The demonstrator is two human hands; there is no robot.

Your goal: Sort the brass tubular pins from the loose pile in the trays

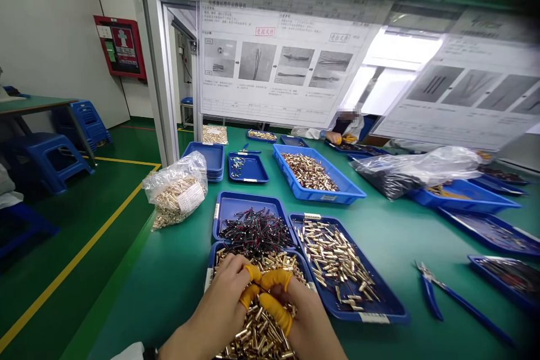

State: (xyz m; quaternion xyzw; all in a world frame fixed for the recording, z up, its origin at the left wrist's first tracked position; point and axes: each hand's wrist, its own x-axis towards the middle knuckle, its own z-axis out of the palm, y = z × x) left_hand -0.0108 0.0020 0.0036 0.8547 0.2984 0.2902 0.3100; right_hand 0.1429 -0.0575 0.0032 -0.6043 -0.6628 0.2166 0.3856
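Note:
Both my hands meet over a blue tray of brass tubes (pixel 264 334), with yellow covers on thumbs and fingers. My left hand (pixel 232 287) comes in from the left, its thumb and forefinger pinched together. Facing it, my right hand (pixel 291 298) has its covered fingertips pressed close to the left ones. Whatever lies between the fingertips is hidden. Just beyond is a blue tray with a heap of thin black and red wires (pixel 257 228). To the right, another blue tray (pixel 367 315) holds brass tubes with dark wire pieces.
Blue-handled pliers (pixel 430 287) lie at the right. Farther back are a blue bin (pixel 348 194) of brass parts, a bag of brass parts (pixel 179 191) and stacked trays (pixel 211 157). Instruction sheets (pixel 270 95) hang ahead. A person's hand (pixel 333 137) shows across the table.

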